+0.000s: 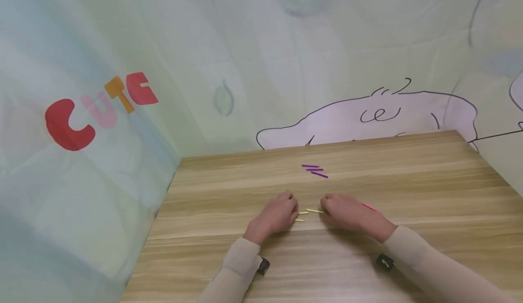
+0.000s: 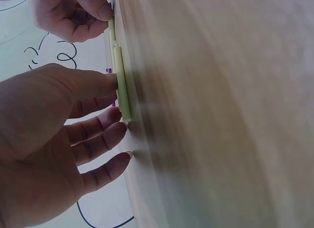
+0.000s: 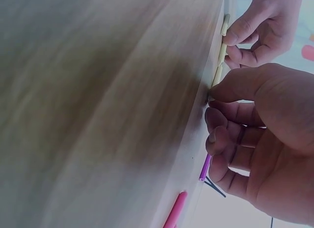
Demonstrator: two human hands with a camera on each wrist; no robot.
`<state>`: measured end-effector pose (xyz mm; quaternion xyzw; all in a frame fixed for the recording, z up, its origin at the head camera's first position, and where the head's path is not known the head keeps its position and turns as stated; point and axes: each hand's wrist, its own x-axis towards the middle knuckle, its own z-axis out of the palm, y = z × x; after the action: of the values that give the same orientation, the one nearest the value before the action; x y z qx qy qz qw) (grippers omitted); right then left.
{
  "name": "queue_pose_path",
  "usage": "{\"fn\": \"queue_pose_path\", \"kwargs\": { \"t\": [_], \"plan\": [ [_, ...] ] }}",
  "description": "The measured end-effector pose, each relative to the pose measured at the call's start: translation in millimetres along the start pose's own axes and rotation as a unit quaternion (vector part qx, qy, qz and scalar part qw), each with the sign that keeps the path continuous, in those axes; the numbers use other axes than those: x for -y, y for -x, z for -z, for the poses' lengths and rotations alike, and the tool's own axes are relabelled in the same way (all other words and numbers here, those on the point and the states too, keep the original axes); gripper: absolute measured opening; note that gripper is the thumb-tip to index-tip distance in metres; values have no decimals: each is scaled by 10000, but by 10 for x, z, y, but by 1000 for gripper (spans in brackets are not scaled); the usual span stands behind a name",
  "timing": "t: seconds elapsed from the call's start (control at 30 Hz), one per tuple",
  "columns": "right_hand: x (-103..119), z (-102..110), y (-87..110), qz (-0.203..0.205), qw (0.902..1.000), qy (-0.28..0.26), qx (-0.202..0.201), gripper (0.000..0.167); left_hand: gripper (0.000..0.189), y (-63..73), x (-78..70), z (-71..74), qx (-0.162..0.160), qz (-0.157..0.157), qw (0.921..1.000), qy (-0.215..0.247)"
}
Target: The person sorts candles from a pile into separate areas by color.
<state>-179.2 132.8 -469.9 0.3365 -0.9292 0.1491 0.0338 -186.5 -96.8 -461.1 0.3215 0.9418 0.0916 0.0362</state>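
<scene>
Your right sleeve (image 1: 439,264) lies nearest the camera. Beyond it, on the surface (image 1: 212,194), yellow sticks (image 1: 313,211) lie between your hands. Your left hand (image 1: 278,212) seems to pinch one; your right hand (image 1: 343,210) pinches another by its end. Because these are thin and nearly meet, a small push could skew both, and an uneven release might roll one away. A rightward sweep could nudge the pink stick (image 1: 371,207).

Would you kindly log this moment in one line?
left hand: pinching yellow stick | right hand: pinching another yellow stick | purple sticks: three, farther back
</scene>
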Motion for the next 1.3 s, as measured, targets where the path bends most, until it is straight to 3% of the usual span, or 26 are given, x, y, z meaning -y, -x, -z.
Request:
{"fn": "queue_pose_path", "kwargs": {
  "t": [0.43,1.3],
  "plan": [
    [7,-10,-6,-221,9995,-3,219,18,12,-5,29,-14,-48,-120,9999,-90],
    [-1,-42,15,-120,9999,-22,-75,18,11,142,175,112,-26,166,9998,47]
  ]
}}
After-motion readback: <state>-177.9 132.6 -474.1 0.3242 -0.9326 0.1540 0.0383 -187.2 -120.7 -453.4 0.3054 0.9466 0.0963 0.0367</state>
